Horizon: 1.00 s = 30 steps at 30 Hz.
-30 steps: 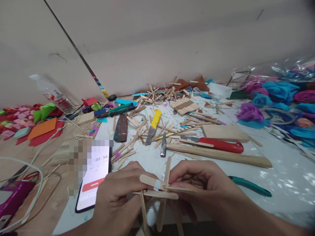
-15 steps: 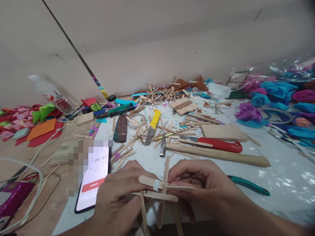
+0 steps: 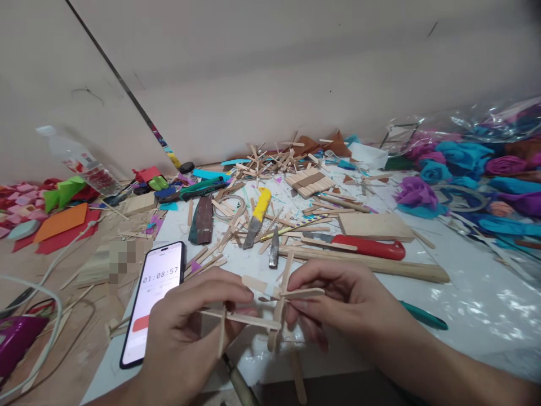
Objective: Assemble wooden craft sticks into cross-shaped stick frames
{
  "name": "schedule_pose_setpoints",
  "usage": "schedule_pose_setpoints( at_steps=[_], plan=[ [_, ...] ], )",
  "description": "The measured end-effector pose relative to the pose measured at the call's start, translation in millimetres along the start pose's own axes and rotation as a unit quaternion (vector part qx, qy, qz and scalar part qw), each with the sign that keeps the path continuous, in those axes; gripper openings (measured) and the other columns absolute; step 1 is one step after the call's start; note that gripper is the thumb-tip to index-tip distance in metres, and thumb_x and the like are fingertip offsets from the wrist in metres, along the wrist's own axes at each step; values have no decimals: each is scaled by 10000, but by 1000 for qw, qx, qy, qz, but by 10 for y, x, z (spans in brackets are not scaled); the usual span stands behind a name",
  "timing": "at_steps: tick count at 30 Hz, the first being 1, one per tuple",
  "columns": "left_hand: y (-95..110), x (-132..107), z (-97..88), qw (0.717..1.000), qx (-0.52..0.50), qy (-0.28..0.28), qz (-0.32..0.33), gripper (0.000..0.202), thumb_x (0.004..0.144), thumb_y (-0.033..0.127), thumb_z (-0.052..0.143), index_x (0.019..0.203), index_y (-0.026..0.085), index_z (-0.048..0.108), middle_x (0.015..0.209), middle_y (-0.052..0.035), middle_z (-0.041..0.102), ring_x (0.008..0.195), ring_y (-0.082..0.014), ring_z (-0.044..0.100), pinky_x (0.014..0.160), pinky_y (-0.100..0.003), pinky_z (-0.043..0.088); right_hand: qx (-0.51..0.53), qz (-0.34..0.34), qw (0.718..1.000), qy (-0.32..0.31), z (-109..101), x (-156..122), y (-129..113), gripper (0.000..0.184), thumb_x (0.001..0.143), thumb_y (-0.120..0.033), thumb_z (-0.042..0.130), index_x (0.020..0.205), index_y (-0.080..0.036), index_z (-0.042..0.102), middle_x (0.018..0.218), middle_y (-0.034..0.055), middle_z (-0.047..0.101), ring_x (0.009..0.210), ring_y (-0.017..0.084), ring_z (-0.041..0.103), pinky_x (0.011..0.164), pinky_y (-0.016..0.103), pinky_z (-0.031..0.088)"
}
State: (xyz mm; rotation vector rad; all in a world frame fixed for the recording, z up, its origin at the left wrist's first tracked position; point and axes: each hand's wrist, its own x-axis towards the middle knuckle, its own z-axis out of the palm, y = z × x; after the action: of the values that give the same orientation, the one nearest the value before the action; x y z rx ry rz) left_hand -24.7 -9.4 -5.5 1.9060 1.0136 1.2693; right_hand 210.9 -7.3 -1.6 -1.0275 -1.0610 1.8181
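Note:
Between both hands, above the white sheet, is a framework of crossed craft sticks (image 3: 276, 325). Its sticks cross at several angles, and a pale band wraps the upper left stick. My left hand (image 3: 190, 324) curls around the left part, thumb and fingers about a flat stick and a shorter crossing one. Thumb and fingertips of my right hand (image 3: 342, 299) pinch the framework near its upper crossing. One stick (image 3: 297, 375) hangs low towards the table edge. Whether all these sticks are joined, I cannot tell.
Left of my hands lies a phone (image 3: 156, 304) showing a timer. Beyond are a hammer (image 3: 274, 251), a yellow-handled cutter (image 3: 257, 217), a red-handled tool (image 3: 376, 247) and piled craft sticks (image 3: 270, 163). Crepe-paper flowers (image 3: 416, 194) fill the right, a bottle (image 3: 84, 163) the left.
My left hand has shifted left with its fingers spread wider around the sticks. The framework has turned. A tool's handle now shows below it, and more of the phone is visible.

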Motion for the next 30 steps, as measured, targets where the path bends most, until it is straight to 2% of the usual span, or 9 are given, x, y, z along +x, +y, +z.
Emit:
schedule_pose_setpoints(
  at_steps=[6, 10, 16, 21, 25, 28, 30],
  plan=[
    [42, -7, 12, 1000, -5, 4, 8, 219, 843, 105, 770, 931, 300, 817, 851, 18, 796, 798, -134, 715, 707, -174, 567, -27, -19, 999, 29, 3, -6, 12, 240, 790, -398, 878, 831, -192, 763, 704, 29, 748, 524, 97, 586, 506, 204, 486],
    [36, -13, 6, 1000, -7, 6, 4, 201, 854, 107, 763, 917, 293, 808, 849, 24, 782, 808, -128, 706, 711, -171, 554, -54, -19, 997, 47, 14, -6, 3, 275, 785, -439, 870, 802, -186, 765, 656, 20, 702, 515, 102, 566, 502, 218, 480],
    [44, -3, -1, 1000, -10, 11, 17, 204, 859, 78, 732, 895, 269, 794, 837, 26, 760, 776, -115, 695, 700, -166, 544, -70, -29, 996, 44, -3, 16, 1, 296, 795, -463, 866, 806, -181, 777, 616, 1, 649, 514, 105, 557, 504, 227, 478],
    [59, 3, 3, 999, -4, 35, -1, 177, 838, 87, 770, 851, 261, 803, 809, 19, 766, 766, -126, 701, 709, -177, 560, -61, -23, 997, 48, 16, 18, -2, 320, 743, -466, 907, 775, -176, 774, 630, 13, 673, 496, 102, 554, 484, 225, 464],
    [78, 4, 87, 996, -27, 54, -57, 167, 797, 103, 789, 786, 266, 822, 740, 30, 780, 692, -115, 713, 636, -138, 560, -56, -26, 997, 55, 47, 7, -5, 325, 749, -479, 902, 797, -183, 775, 682, 46, 734, 518, 124, 607, 498, 237, 509],
    [90, -17, 181, 987, -68, 27, -141, 153, 722, 111, 865, 773, 254, 843, 720, 18, 808, 651, -139, 745, 606, -148, 578, -54, -28, 997, 52, 70, 4, 3, 348, 753, -503, 898, 807, -188, 759, 682, 44, 735, 528, 139, 631, 496, 242, 531],
    [95, -39, 220, 979, -100, 1, -180, 185, 735, 128, 884, 859, 263, 867, 794, 2, 843, 689, -167, 780, 638, -177, 606, -51, -35, 997, 49, 84, 3, 19, 319, 768, -471, 898, 807, -190, 751, 671, 31, 726, 546, 137, 642, 507, 228, 539]
  ],
)
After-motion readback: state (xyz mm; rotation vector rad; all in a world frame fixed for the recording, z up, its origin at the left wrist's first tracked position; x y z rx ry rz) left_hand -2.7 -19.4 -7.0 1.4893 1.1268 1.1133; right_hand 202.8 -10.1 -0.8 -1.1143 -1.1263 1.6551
